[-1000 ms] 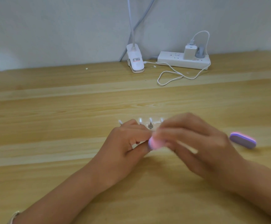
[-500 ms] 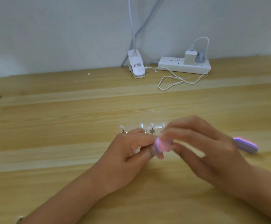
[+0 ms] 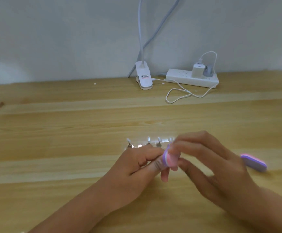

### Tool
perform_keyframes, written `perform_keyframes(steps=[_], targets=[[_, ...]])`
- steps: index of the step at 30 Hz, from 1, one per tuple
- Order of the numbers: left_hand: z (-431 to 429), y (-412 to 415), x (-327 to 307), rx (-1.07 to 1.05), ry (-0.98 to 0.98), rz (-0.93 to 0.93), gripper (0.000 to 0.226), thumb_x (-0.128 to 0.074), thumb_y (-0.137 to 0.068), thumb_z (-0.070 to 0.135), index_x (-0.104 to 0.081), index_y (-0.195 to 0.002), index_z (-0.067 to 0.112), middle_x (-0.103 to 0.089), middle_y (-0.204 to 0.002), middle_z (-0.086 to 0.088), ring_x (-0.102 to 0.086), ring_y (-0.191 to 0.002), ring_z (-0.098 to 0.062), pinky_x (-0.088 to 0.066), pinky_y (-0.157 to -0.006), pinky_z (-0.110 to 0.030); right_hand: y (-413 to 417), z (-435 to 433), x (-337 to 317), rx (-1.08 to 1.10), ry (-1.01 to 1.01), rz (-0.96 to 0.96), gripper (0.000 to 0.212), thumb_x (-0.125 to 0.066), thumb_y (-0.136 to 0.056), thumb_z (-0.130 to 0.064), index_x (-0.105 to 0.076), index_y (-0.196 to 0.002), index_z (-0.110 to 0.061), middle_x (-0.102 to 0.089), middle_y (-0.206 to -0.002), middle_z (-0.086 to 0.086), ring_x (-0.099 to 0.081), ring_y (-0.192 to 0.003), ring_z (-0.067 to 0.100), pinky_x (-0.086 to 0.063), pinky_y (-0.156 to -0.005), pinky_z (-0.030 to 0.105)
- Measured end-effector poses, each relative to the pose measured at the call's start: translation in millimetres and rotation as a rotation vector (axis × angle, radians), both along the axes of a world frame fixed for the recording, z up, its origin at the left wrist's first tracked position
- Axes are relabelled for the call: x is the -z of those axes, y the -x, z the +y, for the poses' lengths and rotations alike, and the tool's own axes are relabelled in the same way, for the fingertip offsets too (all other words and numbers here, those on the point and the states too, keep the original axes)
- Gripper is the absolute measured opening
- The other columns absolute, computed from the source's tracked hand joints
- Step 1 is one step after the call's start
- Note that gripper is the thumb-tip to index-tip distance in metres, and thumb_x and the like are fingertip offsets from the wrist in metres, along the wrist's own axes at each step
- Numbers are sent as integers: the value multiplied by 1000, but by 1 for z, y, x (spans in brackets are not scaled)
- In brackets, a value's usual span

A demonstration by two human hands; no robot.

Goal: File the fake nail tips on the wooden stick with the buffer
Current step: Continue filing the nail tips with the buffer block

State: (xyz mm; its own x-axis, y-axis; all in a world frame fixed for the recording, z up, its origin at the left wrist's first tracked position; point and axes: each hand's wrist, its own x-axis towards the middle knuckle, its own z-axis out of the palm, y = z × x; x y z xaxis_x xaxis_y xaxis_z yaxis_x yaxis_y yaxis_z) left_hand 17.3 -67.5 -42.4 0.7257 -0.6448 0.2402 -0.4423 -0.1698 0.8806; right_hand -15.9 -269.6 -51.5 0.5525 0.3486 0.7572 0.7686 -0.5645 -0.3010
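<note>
Where everything rests: wooden table (image 3: 52,140), lower two thirds of frame.
Right hand (image 3: 212,167): lower right, blurred, fingertips pinching buffer (image 3: 169,159).
Left hand (image 3: 136,169): lower centre, fingers curled, thumb to forefinger; contents hidden, so its hold cannot be told.
Power strip (image 3: 184,78): upper right, charger (image 3: 197,70) plugged in.
Second buffer (image 3: 254,163): right, flat on table.
Held buffer: pink-purple, centre, between both hands.
Nail tips (image 3: 158,140): row on pegs, just above hands.

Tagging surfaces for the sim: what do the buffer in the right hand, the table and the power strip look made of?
Buffer: probably foam, matte, stacked purple, white and pink layers; blurred, so unsure. Table: pale wood, smooth, slight sheen; grain streaks and plank bands show. Power strip: white plastic, smooth moulded casing with sockets.
</note>
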Motion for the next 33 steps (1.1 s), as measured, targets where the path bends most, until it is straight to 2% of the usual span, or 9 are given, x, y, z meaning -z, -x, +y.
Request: perform_keyframes(steps=[2, 4, 7, 12, 15, 18, 23, 29, 33], targets=[[1, 0, -2, 20, 19, 35, 33, -47, -98, 32, -67, -80, 14, -61, -69, 7, -56, -74, -11, -40, -74, -27, 2, 4, 2, -22, 29, -42, 17, -64, -92, -2, -70, -107, -8, -64, -109, 2, -63, -101, 17, -48, -91, 24], [2, 0, -3, 34, -12, 63, 33, -45, -100, 32, -70, -87, 16, -59, -67, 11, -55, -75, -8, -38, -77, -23, -2, 0, 1, 37, 56, -42, 13, -64, -92, -4, -72, -102, -5, -65, -106, 2, -63, -99, 16, -49, -90, 25], [3, 1, -4, 46, -32, 98, 32, -39, -100, 21, -69, -91, 16, -56, -70, 10, -53, -76, -7, -39, -79, -23, -5, -6, -3, 105, 33, -14, 12, -61, -93, -7, -71, -100, -5, -65, -103, 1, -64, -98, 15, -49, -90, 25], [1, 3, -7, 49, -3, 147, 29, -36, -98, 18, -55, -76, 17, -46, -66, 3, -42, -65, -12, -36, -66, -28, 3, 3, -2, 74, 7, -60, 16, -64, -93, -3, -70, -106, -10, -66, -105, 3, -64, -100, 16, -49, -92, 25], [2, 5, -11, 87, 33, 194, 29, -37, -97, 16, -48, -70, 17, -41, -62, 10, -37, -60, -9, -33, -60, -19, 5, 5, 2, 60, 107, -102, 18, -65, -91, 3, -74, -105, -5, -66, -105, 7, -62, -99, 19, -48, -91, 26], [3, 4, -12, 156, 50, 286, 28, -35, -98, 11, -50, -74, 11, -44, -62, 15, -37, -57, -5, -34, -61, -14, 3, 0, -2, 81, 64, -83, 15, -64, -92, 0, -73, -103, -5, -65, -105, 4, -62, -98, 18, -49, -88, 28], [3, 3, -11, 171, 113, 477, 25, -38, -96, 14, -50, -75, 6, -32, -63, 0, -27, -57, -12, -22, -56, -25, 6, 3, 0, -18, 96, -116, 18, -64, -94, 0, -73, -107, -9, -67, -106, 7, -63, -100, 20, -47, -91, 26], [2, 3, -13, 197, 106, 554, 27, -37, -92, 13, -47, -67, 18, -36, -56, 12, -24, -56, -13, -15, -58, -34, 6, 4, 1, -7, 93, -101, 16, -64, -92, 3, -75, -102, -2, -68, -105, 9, -63, -97, 23, -48, -90, 28], [3, 2, -16, 231, 132, 579, 31, -35, -92, 12, -49, -65, 21, -41, -56, 16, -21, -58, -16, -17, -55, -29, 4, -1, -4, 24, 63, -73, 15, -62, -94, -2, -72, -105, -4, -66, -105, 8, -63, -97, 20, -50, -87, 29]])
